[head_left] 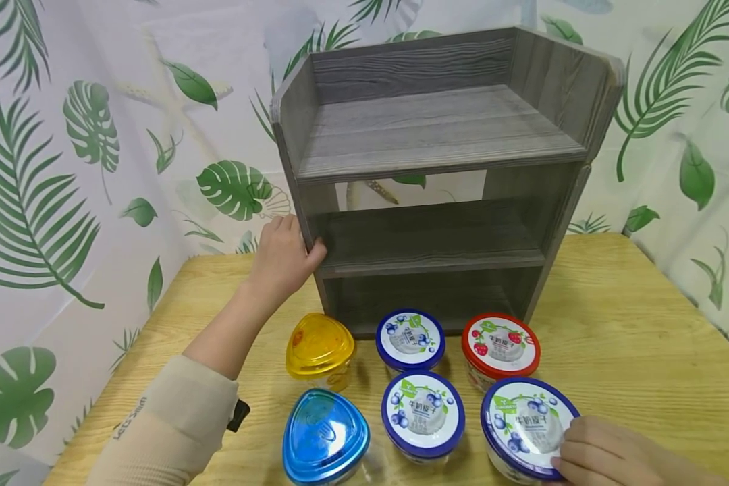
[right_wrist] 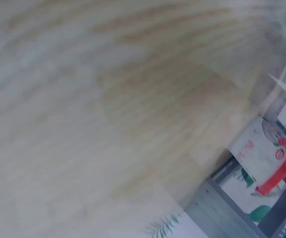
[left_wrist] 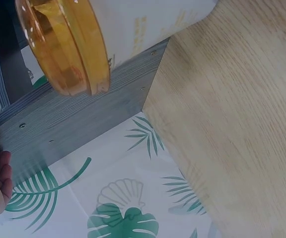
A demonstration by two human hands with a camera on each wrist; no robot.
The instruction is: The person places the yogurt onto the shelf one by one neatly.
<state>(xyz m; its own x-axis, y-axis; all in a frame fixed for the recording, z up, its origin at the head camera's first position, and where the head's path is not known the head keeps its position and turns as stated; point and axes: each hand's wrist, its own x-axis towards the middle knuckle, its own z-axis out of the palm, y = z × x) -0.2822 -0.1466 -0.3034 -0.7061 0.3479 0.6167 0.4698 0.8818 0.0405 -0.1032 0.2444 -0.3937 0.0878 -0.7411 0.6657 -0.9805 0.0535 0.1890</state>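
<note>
Cream knit cloth, the long sleeve on your left forearm, ends in a cuff, with a small black piece beside it. Beyond it, your left hand is clamped on the left side panel of the grey wood-grain shelf unit, your thumb hooked round the front edge and your fingers on the outer face. The unit stands upright to the right of that hand, its boards bare.

Nearer to you than your left hand and slightly to its right sits a tub with a rounded-triangular, see-through yellow plastic lid. Nearer still is a similar tub with a shiny see-through blue lid.

Between your hands, two round tubs with blue-rimmed white lids printed with blueberries stand one behind the other, the far one close to the unit and the near one closer to you. Farther right, beyond your right hand, is a round tub with a red-rimmed strawberry lid.

Your right hand, well apart from your left, touches the right edge of another round, blue-rimmed blueberry tub; you cannot tell whether it grips. Pale wood-grain tabletop extends beyond that hand.
</note>
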